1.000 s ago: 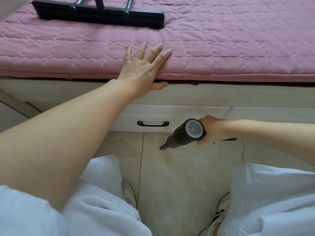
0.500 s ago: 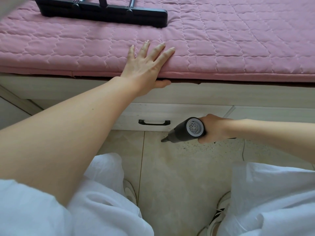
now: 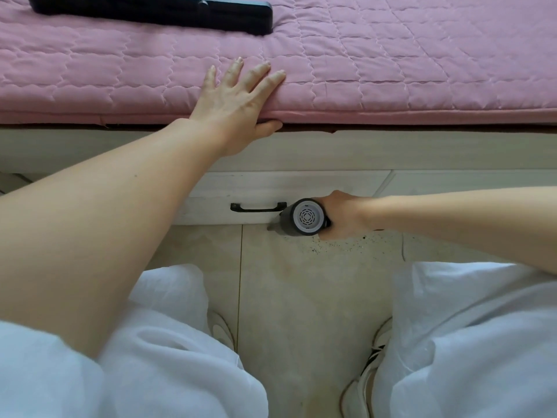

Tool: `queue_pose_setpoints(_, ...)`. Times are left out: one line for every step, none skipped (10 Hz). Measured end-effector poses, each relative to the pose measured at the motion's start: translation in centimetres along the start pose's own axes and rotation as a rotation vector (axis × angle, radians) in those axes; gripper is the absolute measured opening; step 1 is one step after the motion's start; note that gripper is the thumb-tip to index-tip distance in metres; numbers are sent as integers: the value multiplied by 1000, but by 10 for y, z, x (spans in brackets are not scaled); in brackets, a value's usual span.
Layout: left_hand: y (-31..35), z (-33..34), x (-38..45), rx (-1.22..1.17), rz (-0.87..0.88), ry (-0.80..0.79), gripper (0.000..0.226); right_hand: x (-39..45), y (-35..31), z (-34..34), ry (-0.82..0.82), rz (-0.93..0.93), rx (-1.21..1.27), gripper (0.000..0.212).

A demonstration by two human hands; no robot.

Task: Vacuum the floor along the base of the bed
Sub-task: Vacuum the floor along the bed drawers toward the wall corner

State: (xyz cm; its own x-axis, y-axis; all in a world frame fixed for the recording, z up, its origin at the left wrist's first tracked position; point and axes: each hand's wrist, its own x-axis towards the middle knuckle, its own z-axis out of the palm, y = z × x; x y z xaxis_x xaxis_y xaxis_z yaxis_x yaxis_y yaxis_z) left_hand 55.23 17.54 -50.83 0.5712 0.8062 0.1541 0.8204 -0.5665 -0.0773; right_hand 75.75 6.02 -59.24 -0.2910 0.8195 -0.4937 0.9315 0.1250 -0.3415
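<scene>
Down at the foot of the bed frame (image 3: 391,152), where pale wood-grain board meets the tiled floor (image 3: 301,291), I see the handheld vacuum (image 3: 297,218): a dark grey cylinder with a round, light grey rear cap cut by a ring of small vent slots. Its narrow nozzle points left and down, tip at the seam between the drawer front (image 3: 256,191) and the floor, just right of the drawer's black bar handle (image 3: 257,207). My right hand (image 3: 340,215) has its fingers curled round the vacuum's grip; the grip itself is mostly hidden behind the hand. Dark specks of debris (image 3: 334,244) lie scattered on the beige, mottled tile just below and to the right of that hand.

My left hand (image 3: 238,101) lies flat on the edge of the pink quilted mattress cover (image 3: 391,70), fingers straight and fanned apart on top, thumb hooked under the rim against the frame. The cover is soft, stitched in wavy-edged panels, with a smoother bound border along the front. On it, at the top left, rests a long flat black bar (image 3: 180,10), matte and rectangular, cut off by the picture's edge.

The drawer is closed, so I cannot tell what is in it. A second panel sits to its right.

White, loose fabric trousers (image 3: 467,342) cover both knees in the foreground, and white shoes (image 3: 221,328) with dark stripes stand on the tile between them. A thin grout line runs straight up the floor toward the drawer.
</scene>
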Motion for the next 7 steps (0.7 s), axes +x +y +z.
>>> queue_pose_setpoints(0,0,-1,12,-5,-4,76,2,-3,2,-1,-10,11,55)
queue_pose_setpoints(1,0,-1,14,-2,-2,75,5,-5,2,1,-8,14,55)
queue_pose_setpoints(0,0,-1,18,0,-2,76,7,-5,2,3,3,8,58)
queue_pose_setpoints(1,0,-1,12,2,-3,75,8,-4,1,-3,11,10,58)
queue_pose_setpoints(0,-1,-1,12,3,0,75,6,-3,0,0,15,8,56)
queue_pose_setpoints(1,-1,-1,11,4,-1,75,1,-1,-1,3,16,8,54)
queue_pose_setpoints(1,-1,-1,7,2,-1,75,-6,2,-2,5,16,18,54)
